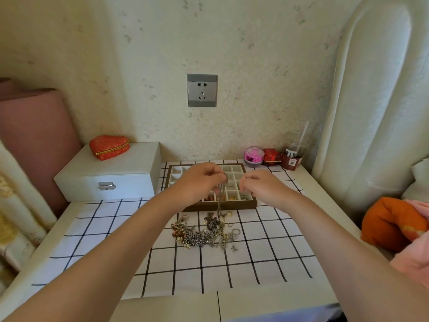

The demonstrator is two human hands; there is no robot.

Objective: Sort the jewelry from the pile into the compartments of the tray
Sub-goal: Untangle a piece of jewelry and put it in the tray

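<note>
Head view. Both hands are raised above the compartment tray (pixel 251 205), which sits on a black-and-white checked cloth (pixel 185 263).

Left hand (pixel 202 180): fingers curled, tips pinching the top of a thin chain (pixel 220 201). The chain hangs straight down in front of the tray, and its lower end reaches the jewelry pile (pixel 204 231).

Right hand (pixel 257 182): just beside the left, apart from it. Fingers curled inward with tips drawn together; cannot tell whether they pinch anything.

Pile: tangled chains, rings and pendants on the cloth, just in front of the tray's brown front wall.

Tray: a few small pieces lie in the front-row compartments. The back rows are partly hidden by the hands.

Left of the tray is a white latched box (pixel 106 180) with a red heart-shaped pouch (pixel 109 147) on top. Behind the tray, to the right, stands a drink cup with a straw (pixel 293 154).
</note>
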